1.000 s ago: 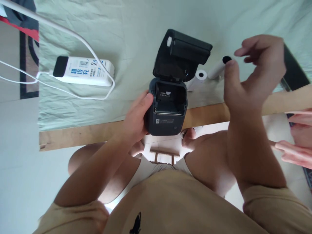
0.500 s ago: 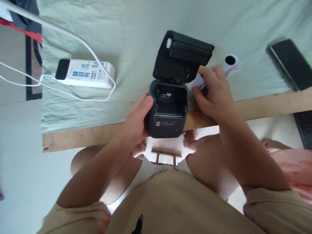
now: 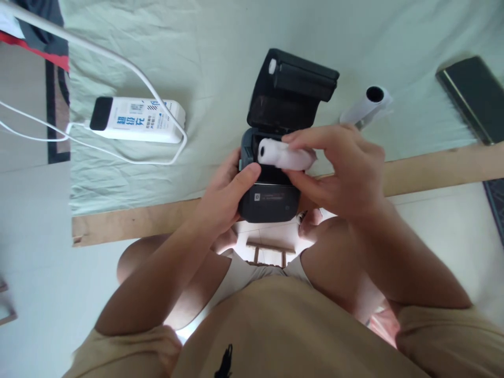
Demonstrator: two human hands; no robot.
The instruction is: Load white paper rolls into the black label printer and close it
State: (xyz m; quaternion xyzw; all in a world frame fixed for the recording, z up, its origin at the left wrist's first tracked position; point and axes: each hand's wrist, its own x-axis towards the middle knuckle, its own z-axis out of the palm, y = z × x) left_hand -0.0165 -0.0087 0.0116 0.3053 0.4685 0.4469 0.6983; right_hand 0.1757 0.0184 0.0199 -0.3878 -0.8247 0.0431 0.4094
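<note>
A small dark label printer has its lid flipped up, away from me. My left hand grips the printer's left side, with the thumb over the rim of the paper bay. Between the fingers and thumb of my right hand is a white paper roll, lying sideways over the bay and covering much of it. Whether the roll touches the bay floor I cannot tell. A second white roll with a dark hollow core lies on the cloth beyond my right hand.
The table has a pale green cloth and a bare wooden front edge. A white power bank with a white cable lies at the left. A dark phone-like object lies far right.
My right hand has lifted the small roll from beside the printer and brought it left over the open bay. My left thumb has shifted slightly inward over the rim.
</note>
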